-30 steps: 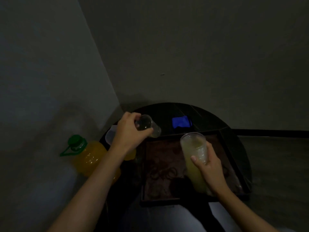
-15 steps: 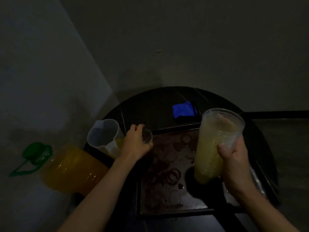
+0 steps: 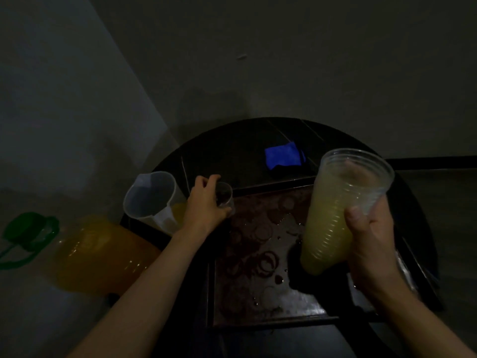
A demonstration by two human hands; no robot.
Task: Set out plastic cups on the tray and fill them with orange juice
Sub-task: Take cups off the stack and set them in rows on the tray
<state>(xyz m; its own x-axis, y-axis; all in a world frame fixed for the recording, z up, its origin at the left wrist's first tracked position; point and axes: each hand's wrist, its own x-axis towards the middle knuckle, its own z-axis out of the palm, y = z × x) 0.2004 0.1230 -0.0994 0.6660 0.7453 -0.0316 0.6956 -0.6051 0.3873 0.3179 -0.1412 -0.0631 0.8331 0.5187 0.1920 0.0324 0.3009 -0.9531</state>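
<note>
My left hand (image 3: 205,206) grips a small clear plastic cup (image 3: 225,198) upright at the far left corner of the dark, ring-stained tray (image 3: 258,254). Whether the cup rests on the tray I cannot tell. My right hand (image 3: 371,239) holds a tall stack of clear plastic cups (image 3: 335,210) tilted above the tray's right side, its open mouth toward me. The stack looks yellowish. A big bottle of orange juice (image 3: 98,254) with a green cap (image 3: 28,228) lies blurred at the left, beside the table.
A translucent measuring jug (image 3: 149,197) with some orange juice at its bottom stands left of the tray on the round dark table (image 3: 232,151). A blue cloth (image 3: 284,156) lies behind the tray. Walls close in at the left and back.
My left hand brought the single cup down from above the table to the tray's far left corner. The right hand lifted and tilted the cup stack closer to me.
</note>
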